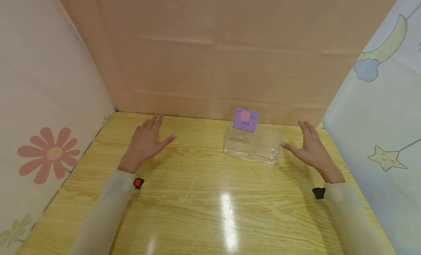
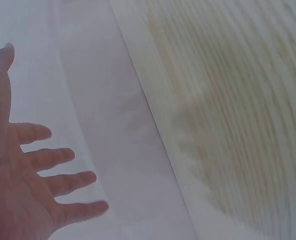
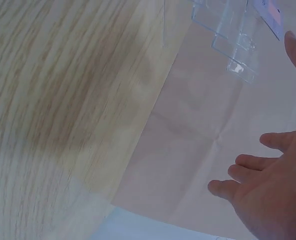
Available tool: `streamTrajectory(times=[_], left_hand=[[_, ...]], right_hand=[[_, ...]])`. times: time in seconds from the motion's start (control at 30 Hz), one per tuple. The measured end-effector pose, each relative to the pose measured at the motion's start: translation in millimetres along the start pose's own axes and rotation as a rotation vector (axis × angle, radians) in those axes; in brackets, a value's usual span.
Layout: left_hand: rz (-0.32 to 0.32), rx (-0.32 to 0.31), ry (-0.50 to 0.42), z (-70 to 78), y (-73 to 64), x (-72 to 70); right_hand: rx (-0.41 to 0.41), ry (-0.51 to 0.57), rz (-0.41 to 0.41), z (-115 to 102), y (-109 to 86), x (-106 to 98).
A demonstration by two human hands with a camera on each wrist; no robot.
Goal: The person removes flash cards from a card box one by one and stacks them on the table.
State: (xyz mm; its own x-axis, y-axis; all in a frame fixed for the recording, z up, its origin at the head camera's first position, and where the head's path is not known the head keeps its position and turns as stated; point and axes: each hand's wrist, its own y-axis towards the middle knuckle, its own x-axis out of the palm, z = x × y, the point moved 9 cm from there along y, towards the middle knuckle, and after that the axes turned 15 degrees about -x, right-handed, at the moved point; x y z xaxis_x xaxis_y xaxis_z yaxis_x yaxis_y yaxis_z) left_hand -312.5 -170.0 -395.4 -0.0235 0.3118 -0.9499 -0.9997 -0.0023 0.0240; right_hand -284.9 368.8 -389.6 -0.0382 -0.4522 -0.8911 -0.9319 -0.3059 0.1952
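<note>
A clear plastic tiered card holder stands toward the back of the table, right of centre. A purple card with a pink square and the word "pink" leans upright in its back left slot. My left hand hovers over the table's left side, fingers spread, holding nothing; the left wrist view shows that bare hand too. To the right of the holder is my right hand, its thumb close to the holder's right edge; whether they touch I cannot tell. The right wrist view shows the holder beyond the thumb.
The wood-grain table is bounded by a brown paper backdrop behind, a flower-patterned panel at left and a moon-and-star panel at right. Dark devices sit at both wrists.
</note>
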Motion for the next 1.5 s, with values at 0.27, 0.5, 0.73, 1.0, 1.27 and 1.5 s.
streamTrajectory(times=[0.27,0.5,0.73,1.0,1.27,1.5], left_hand=[[0.021,0.057,-0.041,13.4,3.7,-3.1],[0.007,0.064,-0.057,22.9,7.6,-3.6],[-0.009,0.064,-0.056,30.0,10.2,-3.9],[0.019,0.082,-0.094,41.5,14.7,-7.5],[-0.012,0.091,-0.096,54.3,14.4,-3.2],[0.011,0.141,-0.106,73.5,18.5,-4.5]], right_hand=[[0.001,-0.005,-0.021,-3,1.9,1],[-0.013,-0.001,-0.021,-8,3.8,1],[-0.016,0.001,-0.013,-12,6.5,1],[-0.007,0.049,-0.031,-19,11.1,5],[-0.038,0.032,-0.036,-25,17.8,11],[-0.055,0.054,-0.035,-28,21.4,16]])
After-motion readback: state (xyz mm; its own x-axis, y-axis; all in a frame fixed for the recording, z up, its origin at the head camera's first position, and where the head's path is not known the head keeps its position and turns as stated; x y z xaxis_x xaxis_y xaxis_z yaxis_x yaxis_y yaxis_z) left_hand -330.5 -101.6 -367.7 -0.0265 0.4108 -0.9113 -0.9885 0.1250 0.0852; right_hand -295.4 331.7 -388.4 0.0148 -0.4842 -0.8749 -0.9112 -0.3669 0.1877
